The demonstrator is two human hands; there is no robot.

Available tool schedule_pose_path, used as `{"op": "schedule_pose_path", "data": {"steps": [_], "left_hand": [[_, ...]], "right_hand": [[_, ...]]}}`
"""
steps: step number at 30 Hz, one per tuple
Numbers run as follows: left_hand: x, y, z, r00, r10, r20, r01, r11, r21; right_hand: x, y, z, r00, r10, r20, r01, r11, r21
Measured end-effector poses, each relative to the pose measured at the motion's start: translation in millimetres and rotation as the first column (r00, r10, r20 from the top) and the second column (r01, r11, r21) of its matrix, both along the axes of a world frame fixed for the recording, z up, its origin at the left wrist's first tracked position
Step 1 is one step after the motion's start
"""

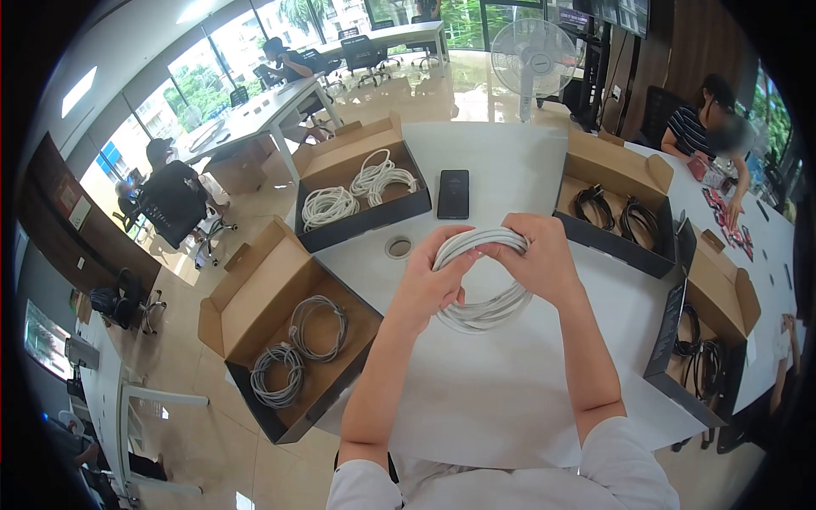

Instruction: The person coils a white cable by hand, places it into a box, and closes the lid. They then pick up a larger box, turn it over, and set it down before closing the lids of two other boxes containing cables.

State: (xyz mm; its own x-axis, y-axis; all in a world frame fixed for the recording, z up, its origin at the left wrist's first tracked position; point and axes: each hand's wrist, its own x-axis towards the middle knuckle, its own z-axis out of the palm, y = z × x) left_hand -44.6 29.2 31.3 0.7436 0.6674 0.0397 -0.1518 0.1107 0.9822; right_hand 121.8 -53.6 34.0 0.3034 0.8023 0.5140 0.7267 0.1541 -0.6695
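Note:
A coil of white cable (489,314) hangs between my two hands above the white table. My left hand (438,272) is closed around the coil's left side, its fingers curled through the loop. My right hand (540,255) grips the top right of the same coil, with the thumbs close together near the top. To the left, an open cardboard box (365,223) holds white cable coils (331,206), and a nearer box (319,416) holds two grey cable coils (278,375).
A black smartphone (453,194) lies behind the coil, near a round table grommet (398,247). On the right, two open boxes (616,242) (680,395) contain black cables (639,223). A white fan (534,59) stands beyond the table. A person (701,127) sits at the right.

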Motion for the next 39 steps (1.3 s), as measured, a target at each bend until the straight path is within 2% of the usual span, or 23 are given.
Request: {"op": "schedule_pose_path", "data": {"steps": [2, 5, 6, 8, 11, 14, 17, 20, 26, 28, 32, 35, 38, 39], "left_hand": [[7, 3, -6, 0.997, 0.060, 0.039, -0.061, 0.998, 0.025], [13, 3, -13, 0.967, 0.253, 0.010, -0.248, 0.937, 0.246], [15, 3, -17, 0.945, 0.327, 0.027, -0.309, 0.860, 0.405], [18, 4, -24, 0.886, 0.454, 0.098, -0.394, 0.622, 0.677], [23, 7, -30, 0.783, 0.560, 0.271, -0.485, 0.276, 0.830], [20, 0, -23, 0.720, 0.652, 0.238, -0.449, 0.177, 0.876], [20, 11, -24, 0.704, 0.615, 0.355, -0.482, 0.047, 0.875], [18, 13, -29, 0.820, 0.525, 0.228, -0.477, 0.407, 0.779], [13, 6, -18, 0.863, 0.503, -0.045, -0.381, 0.707, 0.596], [13, 11, -26, 0.895, 0.442, -0.058, -0.357, 0.787, 0.503], [12, 20, -32, 0.945, 0.313, -0.095, -0.243, 0.867, 0.434], [17, 22, -35, 0.985, 0.166, 0.049, -0.173, 0.952, 0.253], [14, 30, -41, 0.993, 0.118, 0.018, -0.119, 0.960, 0.253], [14, 30, -39, 0.982, 0.188, -0.018, -0.167, 0.907, 0.387]], "right_hand": [[-2, 0, -1, 0.987, -0.111, 0.117, 0.108, 0.994, 0.031], [-5, 4, -8, 0.959, -0.202, 0.199, 0.174, 0.973, 0.148], [-6, 4, -8, 0.952, -0.227, 0.206, 0.197, 0.968, 0.157], [-8, 5, -8, 0.935, -0.275, 0.223, 0.240, 0.955, 0.173], [-10, 5, -8, 0.917, -0.334, 0.218, 0.292, 0.934, 0.206], [-3, 6, -8, 0.919, -0.334, 0.207, 0.287, 0.931, 0.226], [6, 6, -8, 0.943, -0.303, 0.141, 0.271, 0.940, 0.207], [4, 4, -4, 0.946, -0.313, 0.085, 0.293, 0.936, 0.194], [1, 3, -2, 0.948, -0.316, 0.030, 0.305, 0.934, 0.186], [1, 5, -4, 0.942, -0.333, 0.043, 0.318, 0.926, 0.202], [1, 6, -4, 0.939, -0.339, 0.056, 0.323, 0.927, 0.192], [1, 7, -6, 0.943, -0.326, 0.064, 0.310, 0.933, 0.182], [1, 10, -9, 0.947, -0.315, 0.064, 0.297, 0.933, 0.203], [-1, 11, -9, 0.946, -0.315, 0.068, 0.296, 0.933, 0.204]]}}
